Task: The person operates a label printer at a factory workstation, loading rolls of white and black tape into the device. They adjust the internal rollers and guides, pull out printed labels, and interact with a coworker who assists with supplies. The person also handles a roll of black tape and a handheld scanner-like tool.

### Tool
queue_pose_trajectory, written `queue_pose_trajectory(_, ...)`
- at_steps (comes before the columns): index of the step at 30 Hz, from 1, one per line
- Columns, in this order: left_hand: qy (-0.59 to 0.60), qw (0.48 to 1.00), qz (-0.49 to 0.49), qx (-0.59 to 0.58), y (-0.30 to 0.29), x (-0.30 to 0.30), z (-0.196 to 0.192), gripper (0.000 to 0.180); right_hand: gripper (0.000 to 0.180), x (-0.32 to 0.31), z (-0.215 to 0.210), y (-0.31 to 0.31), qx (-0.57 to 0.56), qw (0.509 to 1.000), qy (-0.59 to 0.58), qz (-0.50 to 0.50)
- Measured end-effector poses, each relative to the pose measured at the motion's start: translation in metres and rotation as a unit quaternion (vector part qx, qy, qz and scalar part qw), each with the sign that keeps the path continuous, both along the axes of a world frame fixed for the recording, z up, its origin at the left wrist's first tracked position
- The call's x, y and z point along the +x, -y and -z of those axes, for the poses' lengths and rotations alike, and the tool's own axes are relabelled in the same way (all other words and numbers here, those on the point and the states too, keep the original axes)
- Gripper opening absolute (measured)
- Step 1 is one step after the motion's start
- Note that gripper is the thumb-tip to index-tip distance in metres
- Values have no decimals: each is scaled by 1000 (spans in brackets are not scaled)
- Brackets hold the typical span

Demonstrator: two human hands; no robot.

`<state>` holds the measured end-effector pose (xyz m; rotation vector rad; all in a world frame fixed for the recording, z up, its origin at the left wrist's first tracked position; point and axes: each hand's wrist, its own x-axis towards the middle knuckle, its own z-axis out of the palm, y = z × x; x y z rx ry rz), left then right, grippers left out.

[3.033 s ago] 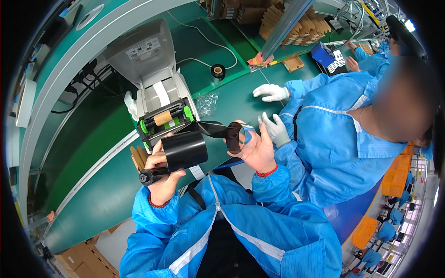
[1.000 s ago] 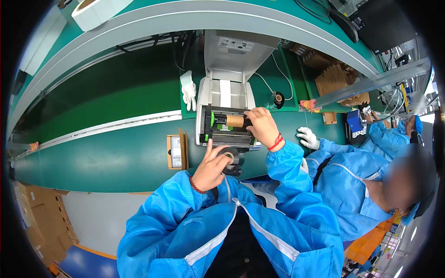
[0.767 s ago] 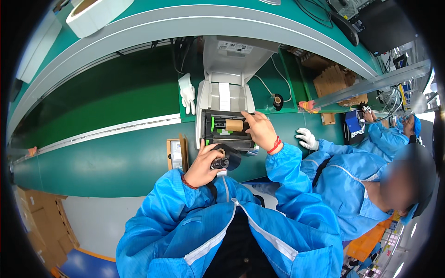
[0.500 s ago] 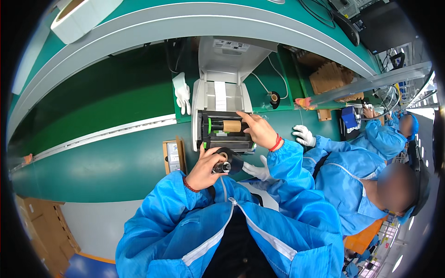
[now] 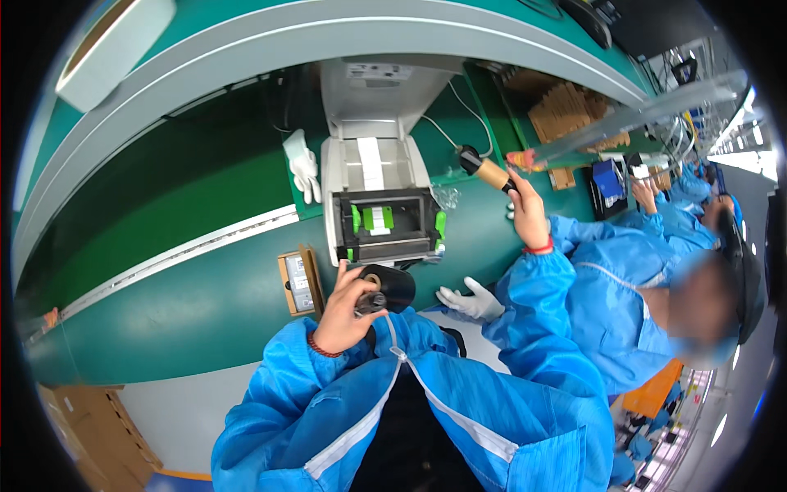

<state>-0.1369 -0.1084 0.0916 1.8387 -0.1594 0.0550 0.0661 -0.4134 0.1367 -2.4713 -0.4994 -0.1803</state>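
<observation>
While my left hand (image 5: 348, 307) stays low at about seven o'clock from the printer, its fingers are wrapped around a black ribbon roll (image 5: 387, 287), which sits against my chest just in front of the machine's open mouth. At one o'clock from that roll, my right hand (image 5: 529, 215) is raised over the bench and pinches a brown cardboard core on a black spindle (image 5: 485, 170), the spindle tilted up toward eleven o'clock from my fingers. Between the two hands stands the white label printer (image 5: 377, 197) with its lid thrown back, green tabs showing on either side of the empty bay. At nine o'clock from the printer a white glove (image 5: 304, 168) lies on the green bench (image 5: 205, 295), and at eight o'clock from it rests a small cardboard box (image 5: 298, 281). A co-worker's white-gloved hand (image 5: 469, 300) rests flat on the bench edge at four o'clock from my ribbon roll, close to it but apart. Further cardboard pieces (image 5: 566, 111) lie at the bench's far end, around two o'clock.
</observation>
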Motion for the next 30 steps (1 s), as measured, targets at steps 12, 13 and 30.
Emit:
queue_pose_trajectory(12, -69, 995, -46, -54, 2, -29, -5, 40, 31, -78, 268, 44, 119, 921, -91, 359)
queue_pose_trajectory(13, -81, 993, -56, -64, 4, -32, 0, 40, 33, -81, 264, 41, 97, 929, -102, 341)
queue_pose_trajectory(30, -130, 956, -104, -241, 32, -36, -14, 41, 59, -169, 197, -18, 640, 665, -302, 240)
